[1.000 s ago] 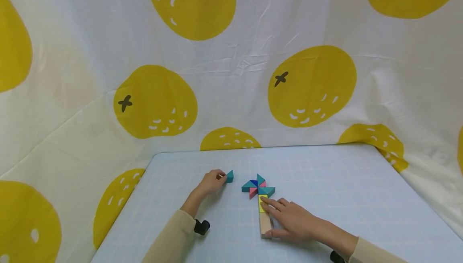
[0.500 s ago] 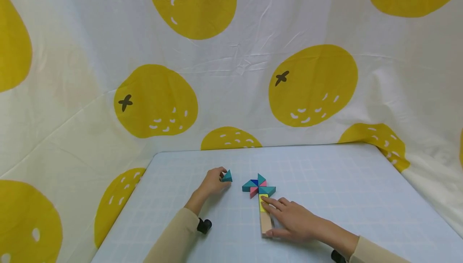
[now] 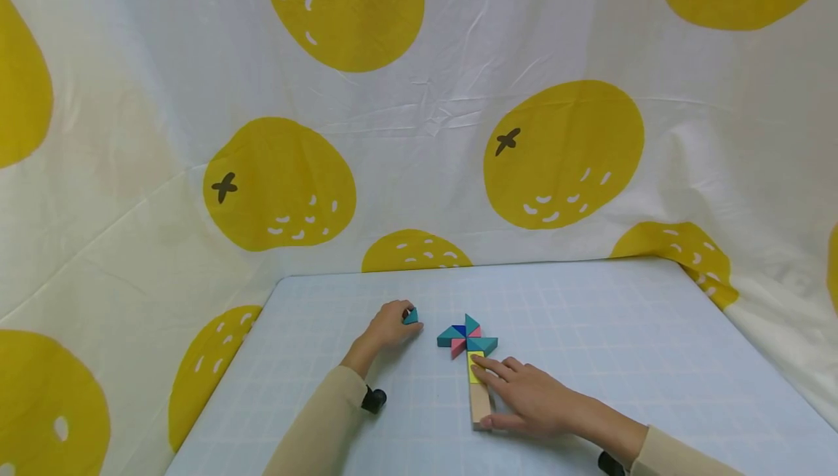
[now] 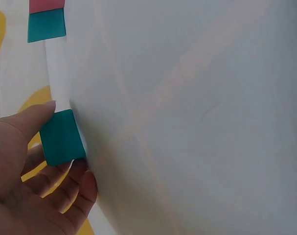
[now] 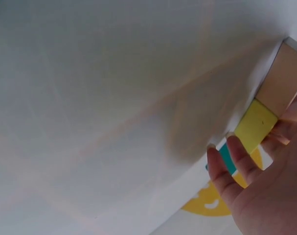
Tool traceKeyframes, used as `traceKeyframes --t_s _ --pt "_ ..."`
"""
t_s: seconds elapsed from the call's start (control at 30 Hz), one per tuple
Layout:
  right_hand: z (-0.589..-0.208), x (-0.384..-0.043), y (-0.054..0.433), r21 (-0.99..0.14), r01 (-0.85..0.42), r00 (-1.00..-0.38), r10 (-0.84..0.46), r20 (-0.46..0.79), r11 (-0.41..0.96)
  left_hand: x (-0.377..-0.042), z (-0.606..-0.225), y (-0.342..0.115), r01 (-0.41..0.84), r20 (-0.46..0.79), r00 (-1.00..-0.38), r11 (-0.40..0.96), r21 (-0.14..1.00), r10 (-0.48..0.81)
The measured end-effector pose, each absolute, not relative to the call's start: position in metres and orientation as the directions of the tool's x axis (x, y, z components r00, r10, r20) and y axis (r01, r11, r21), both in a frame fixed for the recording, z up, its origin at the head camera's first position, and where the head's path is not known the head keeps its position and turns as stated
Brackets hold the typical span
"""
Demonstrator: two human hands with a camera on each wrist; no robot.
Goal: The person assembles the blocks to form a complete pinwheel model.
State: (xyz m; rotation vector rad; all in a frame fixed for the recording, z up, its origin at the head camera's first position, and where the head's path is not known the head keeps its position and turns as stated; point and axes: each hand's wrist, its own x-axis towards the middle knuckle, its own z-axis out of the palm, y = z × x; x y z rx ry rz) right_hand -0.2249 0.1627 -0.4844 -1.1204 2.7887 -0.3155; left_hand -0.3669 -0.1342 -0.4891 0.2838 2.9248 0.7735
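My left hand (image 3: pixel 388 322) holds a teal triangular block (image 3: pixel 411 316) between thumb and fingers, left of the pinwheel shape. In the left wrist view, a flat rectangular side of this teal block (image 4: pixel 62 137) faces the camera. Teal (image 3: pixel 483 344), pink (image 3: pixel 458 347) and dark blue (image 3: pixel 459 330) triangles form the pinwheel on the table. Below it run a yellow block (image 5: pixel 256 123) and a plain wooden block (image 3: pixel 480 403), end to end like a stem. Fingertips of my right hand (image 3: pixel 533 399) rest on the yellow block, its thumb at the wooden block's near end.
The blocks lie on a table with a pale checked cloth (image 3: pixel 609 338). Behind and to the left hangs a white curtain (image 3: pixel 419 170) printed with large yellow fruit. Each wrist wears a small black camera (image 3: pixel 374 400).
My left hand has moved slightly forward and right while turning the teal block in its fingers. The right hand and the arranged blocks have stayed put.
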Motion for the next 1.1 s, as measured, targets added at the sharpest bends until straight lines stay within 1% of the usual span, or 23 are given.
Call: traceKeyframes --t_s 0.23,0.57,0.77,1.1 --pt "-0.481 -0.224 0.162 -0.238 -0.665 -0.722 -0.691 -0.042 0.708 -0.360 -0.486 -0.138 0.196 -0.014 -0.972 0.837 0.511 0.236" --pt "-0.482 -0.226 0.162 -0.239 -0.661 -0.725 -0.687 -0.037 0.711 -0.332 -0.486 -0.143 0.295 0.047 -0.946 0.791 0.535 0.321" --pt "-0.483 -0.225 0.162 -0.248 -0.673 -0.714 -0.700 -0.031 0.697 -0.316 -0.486 -0.138 0.303 0.016 -0.937 0.789 0.534 0.349" --pt "-0.481 -0.224 0.161 -0.253 -0.662 -0.720 -0.692 -0.048 0.706 -0.294 -0.485 -0.128 0.304 -0.047 -0.916 0.765 0.568 0.399"
